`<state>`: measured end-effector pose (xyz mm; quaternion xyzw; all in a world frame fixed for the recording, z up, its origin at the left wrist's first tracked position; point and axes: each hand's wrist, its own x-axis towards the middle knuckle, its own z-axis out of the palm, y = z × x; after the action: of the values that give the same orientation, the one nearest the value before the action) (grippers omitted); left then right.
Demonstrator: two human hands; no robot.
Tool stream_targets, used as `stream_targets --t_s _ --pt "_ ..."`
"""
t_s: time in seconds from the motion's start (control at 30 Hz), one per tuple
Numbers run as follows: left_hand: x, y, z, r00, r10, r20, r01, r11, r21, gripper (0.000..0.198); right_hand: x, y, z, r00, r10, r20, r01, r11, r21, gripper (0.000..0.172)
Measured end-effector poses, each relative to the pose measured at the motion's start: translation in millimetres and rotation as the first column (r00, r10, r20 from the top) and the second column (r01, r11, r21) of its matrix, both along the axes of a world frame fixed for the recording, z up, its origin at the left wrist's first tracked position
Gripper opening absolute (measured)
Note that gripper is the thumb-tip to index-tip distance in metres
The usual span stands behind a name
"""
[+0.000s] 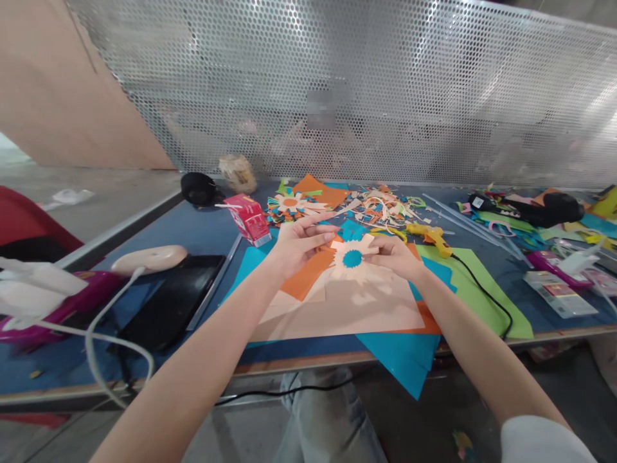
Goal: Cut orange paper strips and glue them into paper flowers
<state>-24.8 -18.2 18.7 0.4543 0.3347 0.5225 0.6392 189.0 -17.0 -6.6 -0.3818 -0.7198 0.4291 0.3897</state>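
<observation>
A pale peach paper flower with a round, fringed blue centre is held just above the stacked sheets. On its right side my right hand is closed, pinching a petal between thumb and fingers. My left hand is closed at the flower's upper left, its fingertips at the edge of the petals; their exact hold is partly hidden. Behind the flower shows a piece of blue fringed paper. Beneath both hands lie a large peach sheet and an orange sheet.
A yellow glue gun with a black cord lies right of my right hand. Left stand a pink drink carton and a black phone. Paper scraps and another paper flower lie behind. Blue sheets overhang the front edge.
</observation>
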Motion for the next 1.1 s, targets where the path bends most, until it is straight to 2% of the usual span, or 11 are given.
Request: stream_targets --t_s 0.33,0.77,0.87,0.93,0.97,1.03,1.1 --pt "0 0 -0.4 0.999 0.004 0.037 -0.004 1.0 -0.006 0.044 1 1 -2.0 0.999 0.027 0.017 -0.028 0.999 0.04 0.026" --pt "1 1 0.1 0.999 -0.002 0.036 0.003 1.0 -0.024 0.039 -1 -1 0.0 0.999 0.005 0.038 -0.007 0.999 0.035 0.031" --pt "1 1 1.1 0.998 0.028 0.052 -0.026 0.999 -0.039 0.031 -2 -1 -0.3 0.998 -0.035 0.052 0.027 0.989 0.144 0.031" --pt "1 2 1.5 0.996 0.08 0.05 -0.078 0.996 -0.038 0.028 -1 -2 0.7 0.988 -0.131 0.076 0.097 0.933 0.348 0.027" --pt "0 3 1.6 0.992 0.118 0.037 -0.116 0.992 -0.04 0.026 1 -3 1.7 0.976 -0.197 0.093 0.131 0.87 0.476 0.024" --pt "-1 4 1.4 0.983 0.182 -0.007 -0.182 0.981 -0.066 0.025 5 -5 4.3 0.929 -0.345 0.136 0.151 0.687 0.711 0.02" --pt "-1 5 0.1 0.983 0.177 -0.049 -0.182 0.974 -0.135 0.026 10 -7 6.1 0.857 -0.486 0.169 0.12 0.508 0.853 0.022"
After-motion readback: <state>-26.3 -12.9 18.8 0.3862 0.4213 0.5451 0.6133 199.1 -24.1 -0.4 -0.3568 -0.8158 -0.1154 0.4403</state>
